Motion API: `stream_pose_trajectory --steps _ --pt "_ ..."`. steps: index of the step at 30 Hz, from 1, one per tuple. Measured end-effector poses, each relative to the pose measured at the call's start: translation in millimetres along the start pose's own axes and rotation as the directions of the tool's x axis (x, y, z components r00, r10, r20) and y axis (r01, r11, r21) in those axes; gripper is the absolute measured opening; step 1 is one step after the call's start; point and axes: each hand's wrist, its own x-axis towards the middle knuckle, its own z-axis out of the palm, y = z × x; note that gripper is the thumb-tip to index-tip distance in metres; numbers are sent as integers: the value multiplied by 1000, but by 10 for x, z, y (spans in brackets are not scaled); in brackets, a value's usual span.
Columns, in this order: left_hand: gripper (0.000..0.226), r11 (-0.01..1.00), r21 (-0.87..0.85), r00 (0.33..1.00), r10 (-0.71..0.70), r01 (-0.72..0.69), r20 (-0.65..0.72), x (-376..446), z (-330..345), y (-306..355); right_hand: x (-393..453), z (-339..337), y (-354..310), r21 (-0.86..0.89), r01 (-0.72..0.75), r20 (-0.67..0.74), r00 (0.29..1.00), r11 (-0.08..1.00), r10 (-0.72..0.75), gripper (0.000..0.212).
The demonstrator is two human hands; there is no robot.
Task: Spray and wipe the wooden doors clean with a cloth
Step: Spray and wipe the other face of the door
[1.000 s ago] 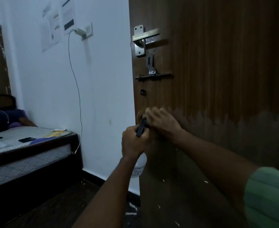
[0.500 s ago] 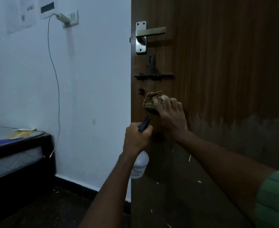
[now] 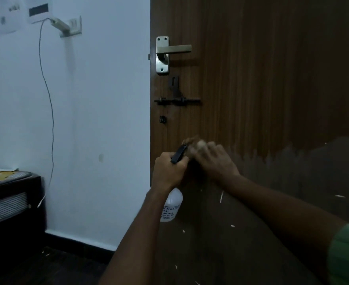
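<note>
The brown wooden door (image 3: 262, 79) fills the right half of the view, its lower part darker and flecked with pale bits. My left hand (image 3: 169, 171) grips the black trigger head of a white spray bottle (image 3: 171, 206), which hangs below my fist close to the door's edge. My right hand (image 3: 214, 161) presses a brownish cloth (image 3: 191, 141) against the door just below the latch; hand and cloth are motion-blurred, and most of the cloth is hidden under my fingers.
A metal lever handle (image 3: 169, 52), a dark slide bolt (image 3: 177, 100) and a small black fitting (image 3: 162, 119) sit on the door above my hands. A white wall (image 3: 97, 120) with a socket (image 3: 74, 25) and hanging cable (image 3: 50, 103) is left. A bed (image 3: 6, 194) stands at far left.
My right hand with the cloth has slid down the door from just under the bolt to beside my left fist. The left hand and bottle have held their place.
</note>
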Motion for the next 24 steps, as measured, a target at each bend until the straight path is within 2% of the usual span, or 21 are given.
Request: stream_pose_trajectory --steps 1,2,3,4,5,6,7,8,9,10,11,12,13,14,15,16,17,19,21,22,24 --pt "32 1000 6 1000 7 -7 14 4 30 19 -110 54 -31 6 226 51 973 974 -226 84" --pt "32 1000 8 1000 12 -12 18 9 56 38 -172 86 33 -3 431 131 895 902 -427 84" --pt "31 1000 8 1000 19 -19 15 14 74 58 -161 80 169 -30 559 169 820 828 -547 84" --pt "32 1000 9 1000 24 -24 12 21 86 79 -108 46 304 -55 569 142 818 821 -557 81" --pt "32 1000 7 1000 28 -29 12 30 103 94 -45 -11 427 -61 472 74 881 880 -467 76" --pt "33 1000 -3 999 31 -31 13 37 117 99 21 -80 529 -40 280 -25 959 959 -281 72" --pt "32 999 -13 999 31 -31 15 34 143 101 69 -127 608 -8 49 -96 994 999 -50 72" --pt "31 999 -18 999 28 -28 20 28 173 107 92 -167 620 18 -138 -116 983 990 140 75" --pt "30 1000 -16 999 23 -23 28 16 200 111 73 -170 570 24 -239 -108 965 971 240 77" --pt "30 1000 -9 999 19 -19 42 2 230 116 11 -123 487 14 -245 -92 965 969 245 80" --pt "31 1000 0 998 15 -15 57 -16 259 120 -90 -67 379 11 -152 -75 985 988 152 82" --pt "32 1000 9 998 11 -12 66 -23 277 122 -213 20 285 -3 33 -38 999 999 -33 84" --pt "32 1000 12 997 7 -8 72 -27 294 131 -358 91 229 -30 269 47 963 963 -267 87" --pt "33 1000 10 997 4 -5 75 -29 309 144 -468 140 262 -65 483 175 867 873 -466 91" --pt "33 1000 3 997 3 -3 76 -28 326 153 -498 127 381 -82 611 269 774 787 -573 95" --pt "34 1000 -3 997 3 -3 79 -25 342 164 -465 109 509 -103 633 256 762 767 -594 97" --pt "34 1000 -5 996 3 -3 85 -25 367 178 -416 72 603 -131 560 184 825 818 -535 96" --pt "31 1000 -9 995 6 -6 103 -22 405 197 -344 -6 720 -87 164 -37 985 983 -168 84" --pt "32 1000 -11 993 10 -8 120 -28 451 204 -384 -35 684 11 -197 -111 974 980 197 75" --pt "34 1000 -16 992 16 -14 128 -38 474 206 -449 -18 604 28 -270 -112 956 963 271 74" --pt "36 1000 -14 989 16 -14 147 -64 533 213 -680 60 389 3 -187 -107 977 982 186 71"
